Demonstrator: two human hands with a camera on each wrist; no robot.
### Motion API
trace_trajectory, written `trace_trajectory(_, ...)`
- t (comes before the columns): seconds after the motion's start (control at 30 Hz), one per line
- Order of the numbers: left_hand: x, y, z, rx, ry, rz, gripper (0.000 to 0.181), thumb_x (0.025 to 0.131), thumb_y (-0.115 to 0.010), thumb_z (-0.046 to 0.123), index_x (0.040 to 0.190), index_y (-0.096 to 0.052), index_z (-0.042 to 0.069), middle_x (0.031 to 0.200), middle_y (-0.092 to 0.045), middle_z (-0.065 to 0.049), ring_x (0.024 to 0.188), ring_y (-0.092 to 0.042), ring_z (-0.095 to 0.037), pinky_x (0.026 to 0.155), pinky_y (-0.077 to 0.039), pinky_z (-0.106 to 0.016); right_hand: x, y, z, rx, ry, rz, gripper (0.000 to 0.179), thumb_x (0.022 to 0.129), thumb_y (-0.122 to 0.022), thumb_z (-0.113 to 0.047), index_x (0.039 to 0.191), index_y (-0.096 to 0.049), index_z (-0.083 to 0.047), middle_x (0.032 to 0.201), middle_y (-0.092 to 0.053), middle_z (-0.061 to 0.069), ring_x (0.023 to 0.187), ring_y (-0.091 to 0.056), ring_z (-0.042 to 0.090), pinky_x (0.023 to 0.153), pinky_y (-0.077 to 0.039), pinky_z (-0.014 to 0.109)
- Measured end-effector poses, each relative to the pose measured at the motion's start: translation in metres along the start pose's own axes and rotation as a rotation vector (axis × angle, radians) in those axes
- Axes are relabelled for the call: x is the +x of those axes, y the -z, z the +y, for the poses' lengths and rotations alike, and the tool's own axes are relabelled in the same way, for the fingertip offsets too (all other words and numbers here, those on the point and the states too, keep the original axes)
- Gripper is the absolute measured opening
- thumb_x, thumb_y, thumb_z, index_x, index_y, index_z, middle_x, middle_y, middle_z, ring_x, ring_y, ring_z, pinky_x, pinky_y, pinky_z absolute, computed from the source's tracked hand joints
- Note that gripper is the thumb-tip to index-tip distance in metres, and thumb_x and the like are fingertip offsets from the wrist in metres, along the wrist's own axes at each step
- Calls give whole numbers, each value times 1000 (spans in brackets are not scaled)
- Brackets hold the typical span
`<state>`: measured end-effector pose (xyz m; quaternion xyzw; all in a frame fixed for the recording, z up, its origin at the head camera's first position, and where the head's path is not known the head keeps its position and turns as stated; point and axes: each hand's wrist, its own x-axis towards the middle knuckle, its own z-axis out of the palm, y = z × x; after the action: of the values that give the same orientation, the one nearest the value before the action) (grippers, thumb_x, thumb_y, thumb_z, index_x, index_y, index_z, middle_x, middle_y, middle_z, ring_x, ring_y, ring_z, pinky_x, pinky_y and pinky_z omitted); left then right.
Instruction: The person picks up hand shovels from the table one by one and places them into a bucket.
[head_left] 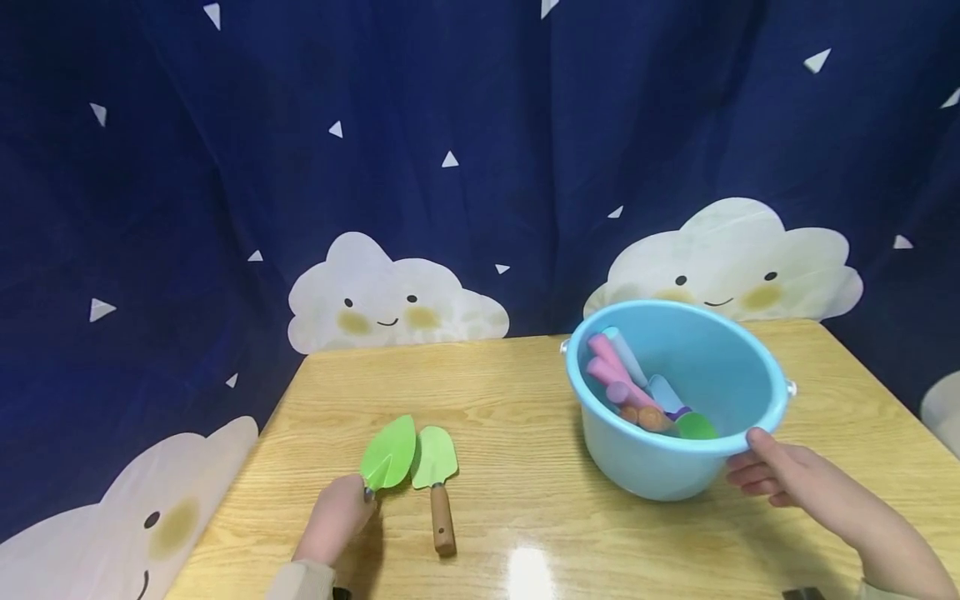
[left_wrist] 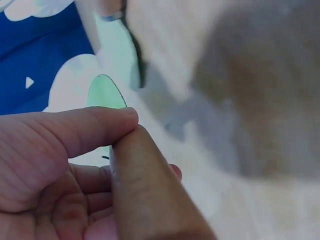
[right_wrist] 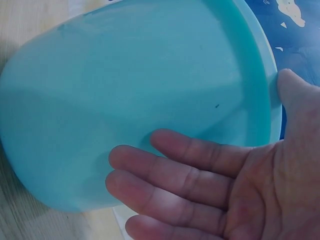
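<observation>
My left hand (head_left: 341, 512) pinches the wooden handle (left_wrist: 150, 185) of a garden trowel with a bright green, leaf-shaped blade (head_left: 390, 454). Right beside it, a second trowel with a paler green blade (head_left: 435, 457) and a brown wooden handle lies on the table. At the right stands a light blue bucket (head_left: 652, 473). The thumb of my right hand (head_left: 795, 479) touches its front right rim, while the other fingers (right_wrist: 165, 170) extend loosely along the outside wall below. Pink rods (head_left: 618, 371), light blue pieces, brown round ends and a green piece (head_left: 696, 426) lie inside the bucket.
The wooden table (head_left: 495, 400) ends at a dark blue curtain (head_left: 420, 100) with white triangles and smiling clouds. White lugs (head_left: 791, 388) stick out from the sides of the bucket. A bright glare spot shows on the table's front part.
</observation>
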<state>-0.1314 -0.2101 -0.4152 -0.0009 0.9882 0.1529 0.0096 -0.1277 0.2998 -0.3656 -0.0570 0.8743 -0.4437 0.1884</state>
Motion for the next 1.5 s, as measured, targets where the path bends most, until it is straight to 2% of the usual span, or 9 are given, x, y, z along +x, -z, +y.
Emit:
trace_trajectory(0.27,21,20,22,51,-69,47,29,75,-58,-1,55,-39,9,52,-35,1,47,-32,-13,43,-32,-27,-1,0,1,9,-10,7,69,98,-10,-38,109,-51,16,99,-62,21,84,-61,22,66,-46,36)
trace_trajectory(0.47,32,32,39,37,-90,39,25,75,-58,-1,57,-42,8,52,-36,2,47,-32,-12,43,-31,-26,-1,0,0,11,-4,11,67,98,-11,-38,108,-53,14,99,-62,21,84,-61,22,65,-46,36)
trace_trajectory(0.67,40,41,55,72,-132,56,24,75,-58,-2,57,-45,7,51,-39,1,46,-34,-11,42,-33,-25,-1,-1,1,17,-2,13,66,98,-12,-37,108,-52,14,99,-62,21,85,-61,24,66,-46,37)
trace_trajectory(1.0,50,53,77,74,-107,6,12,80,-60,3,70,-54,0,58,-46,-2,50,-40,-13,46,-37,-25,-1,0,2,27,-8,10,67,98,-12,-38,109,-52,15,99,-62,21,84,-61,23,65,-46,36)
trace_trajectory(1.3,55,58,95,79,-168,31,12,79,-61,3,68,-56,2,57,-46,0,49,-40,-12,46,-36,-24,-2,-1,1,10,1,26,66,98,-12,-38,108,-53,13,99,-62,20,83,-61,19,65,-46,35)
trace_trajectory(1.5,56,57,99,78,-155,19,12,80,-61,4,71,-56,0,59,-48,-2,49,-42,-12,45,-38,-25,-2,-1,1,18,-2,21,66,98,-12,-38,109,-53,14,99,-62,20,83,-61,21,66,-46,36)
